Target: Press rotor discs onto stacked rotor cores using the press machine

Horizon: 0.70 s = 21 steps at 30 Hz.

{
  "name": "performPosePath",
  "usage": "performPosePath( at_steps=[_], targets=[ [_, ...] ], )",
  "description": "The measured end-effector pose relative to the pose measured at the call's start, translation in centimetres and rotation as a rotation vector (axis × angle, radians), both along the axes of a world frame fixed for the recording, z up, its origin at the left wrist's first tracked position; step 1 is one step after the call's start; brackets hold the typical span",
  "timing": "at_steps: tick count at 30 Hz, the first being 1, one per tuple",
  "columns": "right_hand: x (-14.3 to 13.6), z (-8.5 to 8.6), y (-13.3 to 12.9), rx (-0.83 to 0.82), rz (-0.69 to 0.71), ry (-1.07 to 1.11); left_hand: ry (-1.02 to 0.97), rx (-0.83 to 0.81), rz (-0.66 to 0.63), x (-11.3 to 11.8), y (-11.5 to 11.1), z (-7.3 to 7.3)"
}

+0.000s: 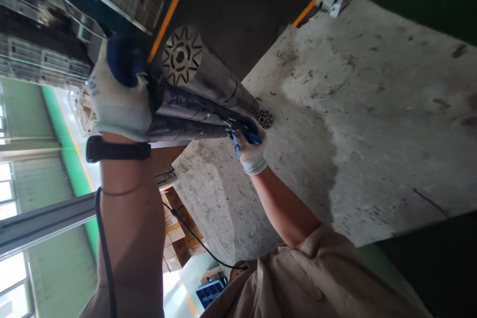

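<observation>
Green wall spans the far left; next, the left hand curls at the cylinders, likely steadying their near ends. They slant right toward the scuffed surface, where the right hand bends its fingers, perhaps for control; whether either hand is clamped, I cannot tell.

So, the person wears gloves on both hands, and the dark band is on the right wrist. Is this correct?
Not quite: the head view shows the dark band on the left wrist, not the right. The gloves are correct: the left hand and the right hand both wear one.
</observation>
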State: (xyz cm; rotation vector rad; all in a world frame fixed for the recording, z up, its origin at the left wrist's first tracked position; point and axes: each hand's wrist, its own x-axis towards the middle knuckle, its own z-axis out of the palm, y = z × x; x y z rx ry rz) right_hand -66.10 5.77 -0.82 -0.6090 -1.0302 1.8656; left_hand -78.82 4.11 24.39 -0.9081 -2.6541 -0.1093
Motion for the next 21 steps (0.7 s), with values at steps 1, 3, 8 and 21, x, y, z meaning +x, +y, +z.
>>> performPosePath(
  at_steps=[1, 3, 8, 21],
  targets=[
    [0.0, -0.2, 0.0, 0.010, 0.003, -0.001, 0.004, -0.016, 0.003, 0.0, 0.0, 0.0],
    [0.0, -0.4, 0.1, 0.010, -0.011, -0.018, 0.014, -0.046, 0.026, 0.0, 0.0, 0.1],
    [-0.3, -1.0, 0.3, -0.011, -0.033, 0.002, 0.016, -0.050, 0.054, 0.1, 0.1, 0.1],
    [-0.6, -1.9, 0.2, 0.016, -0.011, -0.011, 0.002, -0.011, -0.023, -0.4, -0.2, 0.0]
  ],
)
